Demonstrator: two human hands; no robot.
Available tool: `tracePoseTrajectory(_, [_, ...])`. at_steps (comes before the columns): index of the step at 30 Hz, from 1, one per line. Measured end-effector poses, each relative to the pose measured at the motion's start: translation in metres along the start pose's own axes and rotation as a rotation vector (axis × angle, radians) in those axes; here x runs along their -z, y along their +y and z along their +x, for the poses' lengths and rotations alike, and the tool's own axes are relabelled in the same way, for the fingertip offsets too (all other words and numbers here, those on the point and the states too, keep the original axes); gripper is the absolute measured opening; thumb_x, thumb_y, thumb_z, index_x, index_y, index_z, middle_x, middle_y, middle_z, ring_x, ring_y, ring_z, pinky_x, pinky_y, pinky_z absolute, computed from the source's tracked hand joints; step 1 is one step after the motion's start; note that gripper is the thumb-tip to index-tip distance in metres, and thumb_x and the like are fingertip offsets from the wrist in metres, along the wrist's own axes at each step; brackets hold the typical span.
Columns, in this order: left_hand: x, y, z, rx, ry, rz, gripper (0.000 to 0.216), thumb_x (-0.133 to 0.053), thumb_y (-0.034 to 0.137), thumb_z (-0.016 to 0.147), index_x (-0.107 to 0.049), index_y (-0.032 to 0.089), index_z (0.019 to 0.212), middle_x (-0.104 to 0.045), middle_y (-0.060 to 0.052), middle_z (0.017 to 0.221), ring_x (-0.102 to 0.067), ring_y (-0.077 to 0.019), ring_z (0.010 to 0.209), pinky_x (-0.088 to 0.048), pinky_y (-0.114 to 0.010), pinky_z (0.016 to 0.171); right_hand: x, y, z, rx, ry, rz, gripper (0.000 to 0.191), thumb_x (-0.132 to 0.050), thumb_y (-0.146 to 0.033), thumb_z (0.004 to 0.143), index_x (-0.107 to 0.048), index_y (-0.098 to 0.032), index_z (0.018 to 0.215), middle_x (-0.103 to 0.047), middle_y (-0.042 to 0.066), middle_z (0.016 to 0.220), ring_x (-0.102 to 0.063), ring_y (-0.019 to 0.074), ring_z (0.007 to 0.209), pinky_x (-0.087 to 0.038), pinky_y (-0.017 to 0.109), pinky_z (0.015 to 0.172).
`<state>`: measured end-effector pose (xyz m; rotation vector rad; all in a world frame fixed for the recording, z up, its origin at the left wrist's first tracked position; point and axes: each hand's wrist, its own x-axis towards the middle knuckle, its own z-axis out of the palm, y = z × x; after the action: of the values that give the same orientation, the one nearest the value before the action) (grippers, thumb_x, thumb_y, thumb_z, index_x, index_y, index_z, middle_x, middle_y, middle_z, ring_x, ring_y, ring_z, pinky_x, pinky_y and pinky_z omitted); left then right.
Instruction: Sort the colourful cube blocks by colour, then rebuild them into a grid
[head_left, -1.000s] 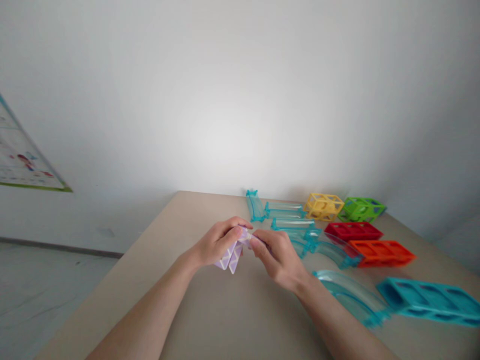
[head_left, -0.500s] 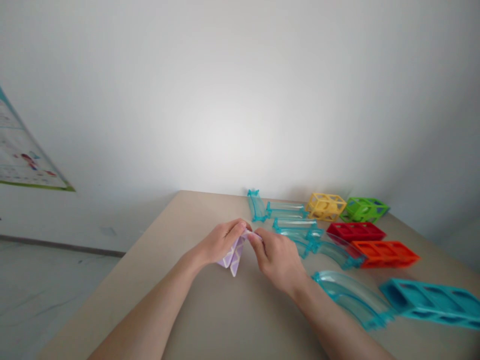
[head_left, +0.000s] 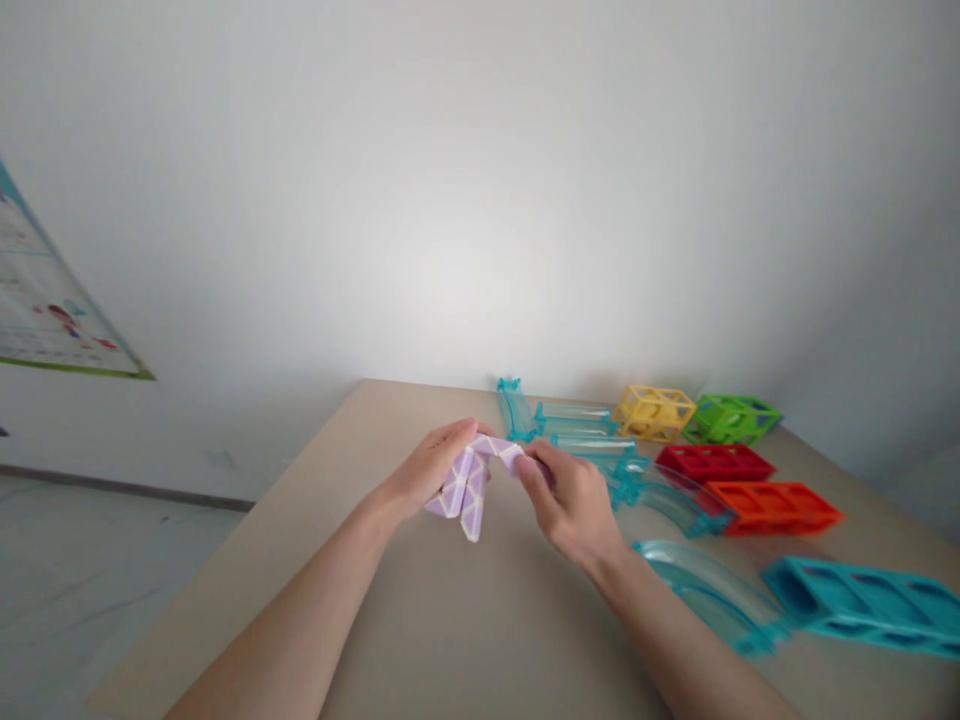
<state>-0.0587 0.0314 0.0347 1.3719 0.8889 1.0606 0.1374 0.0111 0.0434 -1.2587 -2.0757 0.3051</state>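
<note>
Gripping a lilac jointed toy (head_left: 472, 505) between two bare hands, a person is working above a beige table (head_left: 465, 650). The left hand (head_left: 431, 465) is grasping the toy's left part from behind and beside it, while the right hand (head_left: 574, 500) is pinching its right end between thumb and fingers. The toy, patterned with pale crossing lines, is bending across the gap between the hands, with two narrow sections pointing down toward the person; whether their tips are touching the table, one cannot tell.

The step in hand is seemingly one of turning or bending the toy at its joints. Any further turn would be calling for a steady left grip and a firm right pinch close to the joint.

Compared with half a second ago, the right hand is sitting slightly farther from the left, and more of the lilac span is showing between them. The left thumb is covering less of the top, and the hanging sections are showing more of their faces.

To the right, translucent blue track pieces (head_left: 709, 585) are lying near yellow (head_left: 655, 413), green (head_left: 733, 418), red (head_left: 716, 462), orange (head_left: 776, 508) and teal blocks (head_left: 862, 605).
</note>
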Motion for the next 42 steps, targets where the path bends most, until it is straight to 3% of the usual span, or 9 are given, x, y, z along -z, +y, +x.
tracePoseTrajectory(5, [0.001,0.006,-0.004,0.146,-0.096,-0.093,0.037,-0.071,0.047,0.077,-0.061,0.017,0.097,-0.067,-0.003,0.067,-0.067,-0.0204,0.055,-0.049,-0.024,0.045,-0.005,0.002,0.000,0.071,0.009,0.032,0.032,-0.046,-0.047,0.094,-0.063,-0.020,0.099,-0.066,0.002,0.075,-0.058,0.0152,0.062,-0.033,0.025,0.058])
tracePoseTrajectory(13, [0.003,0.006,-0.005,0.354,-0.066,-0.200,0.030,-0.075,0.041,0.073,-0.063,0.015,0.081,-0.065,-0.001,0.064,-0.066,-0.0195,0.047,-0.052,-0.028,0.042,-0.006,0.003,-0.001,0.158,-0.056,-0.148,0.033,-0.044,-0.047,0.096,-0.069,-0.024,0.099,-0.069,0.001,0.077,-0.060,0.0161,0.066,-0.033,0.025,0.058])
tracePoseTrajectory(21, [0.000,0.004,0.002,0.375,-0.021,-0.356,0.034,-0.067,0.044,0.078,-0.066,0.011,0.085,-0.068,-0.006,0.066,-0.067,-0.0195,0.049,-0.049,-0.025,0.042,-0.008,0.007,0.002,0.183,0.111,-0.194,0.029,-0.054,-0.045,0.092,-0.067,-0.021,0.100,-0.073,0.004,0.082,-0.066,0.0178,0.072,-0.037,0.024,0.061])
tracePoseTrajectory(25, [-0.007,-0.004,0.005,0.340,0.014,-0.432,0.031,-0.065,0.041,0.080,-0.066,0.011,0.086,-0.068,-0.006,0.070,-0.067,-0.0196,0.051,-0.051,-0.027,0.044,-0.013,0.006,-0.002,0.090,0.247,-0.265,0.027,-0.055,-0.045,0.091,-0.069,-0.022,0.092,-0.073,0.003,0.077,-0.067,0.0177,0.063,-0.034,0.025,0.055])
tracePoseTrajectory(28, [-0.015,-0.011,0.007,0.325,0.038,-0.501,0.031,-0.063,0.042,0.082,-0.065,0.011,0.086,-0.068,-0.005,0.070,-0.067,-0.0187,0.051,-0.052,-0.027,0.046,-0.017,0.005,-0.003,0.024,0.306,-0.337,0.023,-0.059,-0.042,0.088,-0.069,-0.023,0.098,-0.075,0.004,0.083,-0.068,0.0183,0.063,-0.035,0.025,0.054])
tracePoseTrajectory(32, [-0.021,-0.016,0.007,0.312,0.026,-0.513,0.028,-0.064,0.039,0.083,-0.064,0.011,0.086,-0.066,-0.005,0.067,-0.066,-0.0181,0.050,-0.055,-0.029,0.051,-0.019,0.006,-0.002,0.076,0.295,-0.318,0.030,-0.058,-0.038,0.090,-0.065,-0.025,0.116,-0.075,0.004,0.100,-0.070,0.0181,0.074,-0.040,0.023,0.058])
tracePoseTrajectory(37, [-0.022,-0.017,0.006,0.310,0.020,-0.434,0.028,-0.062,0.038,0.084,-0.064,0.011,0.086,-0.067,-0.006,0.065,-0.064,-0.0196,0.046,-0.052,-0.029,0.044,-0.020,0.005,-0.002,0.096,0.254,-0.281,0.022,-0.054,-0.037,0.093,-0.068,-0.024,0.105,-0.075,0.001,0.092,-0.069,0.0164,0.072,-0.039,0.023,0.057])
tracePoseTrajectory(42, [-0.023,-0.012,0.006,0.396,0.034,-0.476,0.028,-0.061,0.041,0.084,-0.062,0.013,0.083,-0.065,-0.003,0.062,-0.063,-0.0179,0.044,-0.052,-0.029,0.045,-0.020,0.002,-0.003,0.090,0.255,-0.334,0.025,-0.052,-0.038,0.095,-0.066,-0.027,0.112,-0.074,0.003,0.094,-0.068,0.0157,0.072,-0.035,0.024,0.054])
